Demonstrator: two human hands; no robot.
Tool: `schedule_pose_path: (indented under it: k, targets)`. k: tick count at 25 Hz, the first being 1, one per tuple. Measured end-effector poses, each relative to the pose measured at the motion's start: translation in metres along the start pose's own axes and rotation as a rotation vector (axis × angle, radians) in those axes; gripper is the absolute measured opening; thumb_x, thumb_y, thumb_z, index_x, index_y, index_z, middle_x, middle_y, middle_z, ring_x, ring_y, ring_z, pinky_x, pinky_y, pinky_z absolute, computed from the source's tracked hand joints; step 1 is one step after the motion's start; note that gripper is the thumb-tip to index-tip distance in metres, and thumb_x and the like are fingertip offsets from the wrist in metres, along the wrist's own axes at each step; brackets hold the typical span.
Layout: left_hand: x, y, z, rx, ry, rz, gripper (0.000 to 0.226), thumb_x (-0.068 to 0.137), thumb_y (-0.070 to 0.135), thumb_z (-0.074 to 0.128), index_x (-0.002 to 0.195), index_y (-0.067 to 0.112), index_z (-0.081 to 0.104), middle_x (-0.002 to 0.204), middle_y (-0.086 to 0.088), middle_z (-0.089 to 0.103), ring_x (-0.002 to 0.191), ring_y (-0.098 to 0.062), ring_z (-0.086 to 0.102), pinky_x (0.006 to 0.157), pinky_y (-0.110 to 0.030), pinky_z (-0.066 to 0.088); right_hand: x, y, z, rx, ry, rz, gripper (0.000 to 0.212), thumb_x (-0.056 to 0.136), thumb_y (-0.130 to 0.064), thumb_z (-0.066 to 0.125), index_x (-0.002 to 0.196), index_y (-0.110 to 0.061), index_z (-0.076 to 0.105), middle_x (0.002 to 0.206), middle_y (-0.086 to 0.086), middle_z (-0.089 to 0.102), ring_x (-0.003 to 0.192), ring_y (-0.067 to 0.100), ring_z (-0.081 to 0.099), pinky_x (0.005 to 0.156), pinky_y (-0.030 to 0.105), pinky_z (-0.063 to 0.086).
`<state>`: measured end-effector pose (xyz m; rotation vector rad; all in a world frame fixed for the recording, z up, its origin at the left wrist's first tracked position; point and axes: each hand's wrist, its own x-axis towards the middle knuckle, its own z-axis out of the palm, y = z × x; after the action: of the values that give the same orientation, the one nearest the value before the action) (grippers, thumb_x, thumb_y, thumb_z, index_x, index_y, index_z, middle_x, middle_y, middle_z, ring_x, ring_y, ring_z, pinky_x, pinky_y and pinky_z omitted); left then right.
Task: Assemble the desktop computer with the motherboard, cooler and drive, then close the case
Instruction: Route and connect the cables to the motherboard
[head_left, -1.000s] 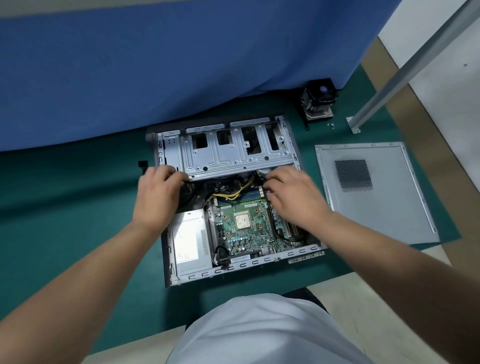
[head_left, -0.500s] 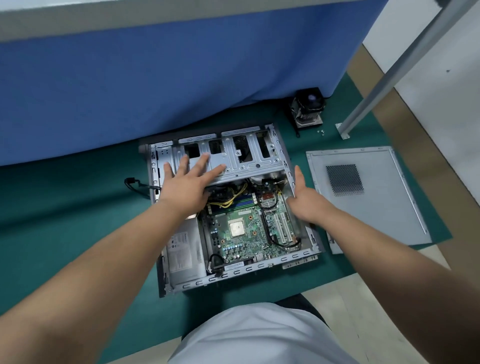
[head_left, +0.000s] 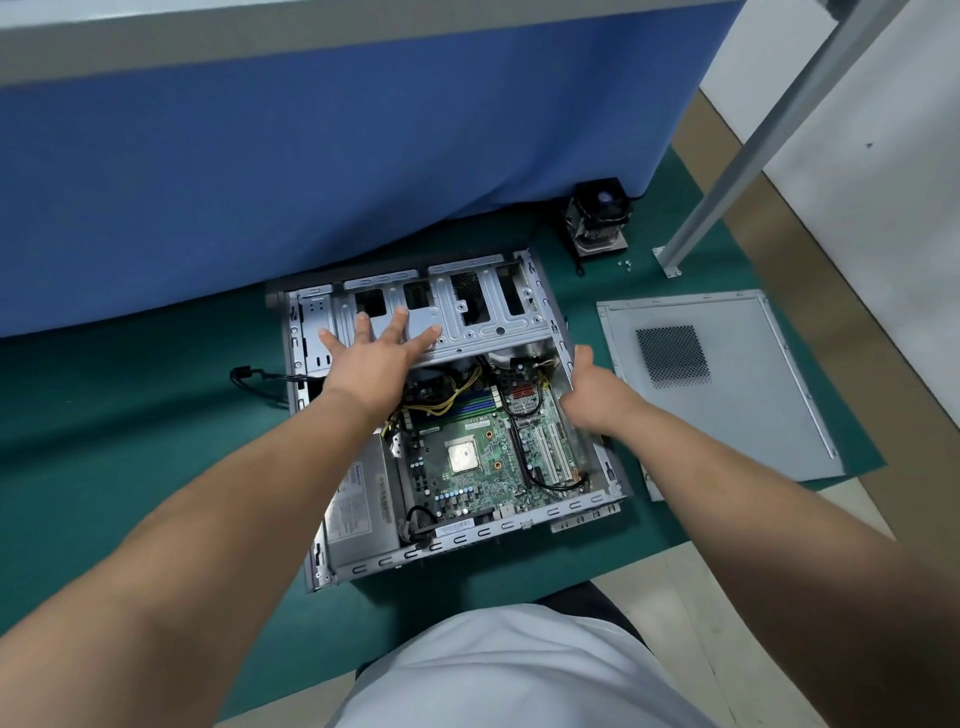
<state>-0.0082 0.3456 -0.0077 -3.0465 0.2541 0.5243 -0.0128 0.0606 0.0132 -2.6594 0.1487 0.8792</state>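
Green mat (head_left: 130, 441) on the floor, blue cloth (head_left: 311, 182) behind, open case (head_left: 597, 501) lying in the middle with motherboard (head_left: 467, 467) inside. Left hand (head_left: 374, 358) flat on the drive cage (head_left: 467, 332), grip wide, fingers spread; right hand (head_left: 592, 387) at the case's right wall, thumb up, grip state unclear. Cooler (head_left: 597, 218) near the cloth, side panel (head_left: 727, 389) just right of the case.

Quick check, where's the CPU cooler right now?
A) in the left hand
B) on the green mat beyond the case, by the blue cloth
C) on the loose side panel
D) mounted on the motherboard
B: the cooler sits on the mat past the case; the motherboard socket is bare.
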Motion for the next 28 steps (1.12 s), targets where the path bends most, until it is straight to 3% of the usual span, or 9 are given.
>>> schedule_pose_path:
  k: [7, 9, 12, 14, 16, 18, 19, 23, 28]
  targets:
    - [-0.009, -0.001, 0.0, -0.017, -0.007, -0.017, 0.108, 0.086, -0.011, 0.049, 0.157, 0.054, 0.0, 0.172, 0.001, -0.004, 0.154, -0.048, 0.006, 0.112, -0.081, 0.012, -0.001, 0.004, 0.01, -0.002, 0.024, -0.006, 0.064, 0.092, -0.007, 0.044, 0.148, -0.015, 0.014, 0.082, 0.008, 0.06, 0.065, 0.021, 0.059, 0.049, 0.033, 0.039]
    - [-0.01, -0.003, 0.002, -0.038, -0.011, -0.014, 0.086, 0.098, 0.018, 0.049, 0.156, 0.057, -0.001, 0.172, 0.005, -0.005, 0.155, -0.044, 0.004, 0.114, -0.079, 0.01, -0.002, 0.006, 0.013, 0.04, 0.049, -0.024, 0.056, 0.094, -0.008, 0.045, 0.142, -0.018, 0.018, 0.079, 0.008, 0.061, 0.062, 0.021, 0.059, 0.048, 0.034, 0.041]
    - [-0.011, -0.007, 0.007, -0.081, -0.019, 0.002, 0.063, 0.099, 0.06, 0.033, 0.155, 0.057, 0.005, 0.171, 0.008, -0.004, 0.156, -0.038, 0.0, 0.115, -0.076, 0.003, -0.007, 0.014, 0.02, 0.101, 0.051, -0.057, 0.05, 0.1, -0.016, 0.049, 0.139, -0.023, 0.019, 0.074, 0.005, 0.061, 0.056, 0.018, 0.057, 0.047, 0.035, 0.044]
    - [-0.006, -0.005, 0.004, -0.135, 0.083, -0.017, 0.055, 0.1, 0.061, 0.026, 0.154, 0.051, 0.027, 0.17, 0.005, 0.016, 0.157, -0.033, 0.007, 0.118, -0.071, 0.001, -0.006, 0.017, 0.016, 0.115, -0.022, -0.072, 0.052, 0.101, -0.026, 0.052, 0.141, -0.023, 0.019, 0.077, 0.004, 0.061, 0.059, 0.016, 0.06, 0.05, 0.032, 0.045]
    - [0.008, -0.001, -0.004, -0.196, 0.232, -0.023, 0.049, 0.103, 0.053, 0.031, 0.148, 0.04, 0.045, 0.163, 0.002, 0.034, 0.154, -0.031, 0.02, 0.122, -0.064, 0.008, 0.002, 0.02, 0.003, 0.093, -0.129, -0.091, 0.06, 0.101, -0.041, 0.053, 0.146, -0.019, 0.02, 0.099, 0.004, 0.066, 0.081, 0.02, 0.067, 0.064, 0.03, 0.048]
    - [0.033, 0.004, -0.012, -0.24, 0.311, -0.002, 0.046, 0.104, 0.046, 0.04, 0.147, 0.033, 0.049, 0.161, 0.0, 0.039, 0.152, -0.03, 0.026, 0.123, -0.057, 0.017, 0.016, 0.026, -0.022, 0.095, -0.168, -0.115, 0.065, 0.099, -0.055, 0.051, 0.15, -0.019, 0.032, 0.131, 0.004, 0.062, 0.108, 0.02, 0.063, 0.079, 0.026, 0.046]
    - [0.046, 0.006, -0.016, -0.26, 0.32, 0.003, 0.046, 0.104, 0.043, 0.041, 0.148, 0.032, 0.048, 0.161, 0.0, 0.038, 0.152, -0.029, 0.025, 0.124, -0.054, 0.018, 0.024, 0.029, -0.036, 0.13, -0.155, -0.125, 0.06, 0.099, -0.058, 0.051, 0.147, -0.023, 0.041, 0.139, 0.001, 0.059, 0.112, 0.017, 0.061, 0.082, 0.025, 0.045]
    - [0.101, 0.017, -0.023, -0.316, 0.276, -0.094, 0.052, 0.105, 0.048, 0.034, 0.154, 0.033, 0.038, 0.164, 0.004, 0.034, 0.154, -0.021, 0.022, 0.127, -0.044, 0.01, 0.066, 0.038, -0.092, 0.225, 0.011, -0.101, 0.045, 0.1, -0.048, 0.057, 0.137, -0.024, 0.057, 0.14, -0.004, 0.059, 0.116, 0.014, 0.057, 0.095, 0.028, 0.042]
    - [0.121, 0.031, -0.005, -0.275, 0.451, -0.236, 0.05, 0.104, 0.052, 0.031, 0.137, 0.028, 0.059, 0.143, 0.006, 0.059, 0.143, -0.019, 0.042, 0.116, -0.041, 0.023, 0.136, 0.044, -0.126, 0.123, 0.128, -0.067, 0.035, 0.098, -0.037, 0.062, 0.126, -0.015, 0.062, 0.132, 0.006, 0.064, 0.119, 0.025, 0.059, 0.097, 0.029, 0.042]
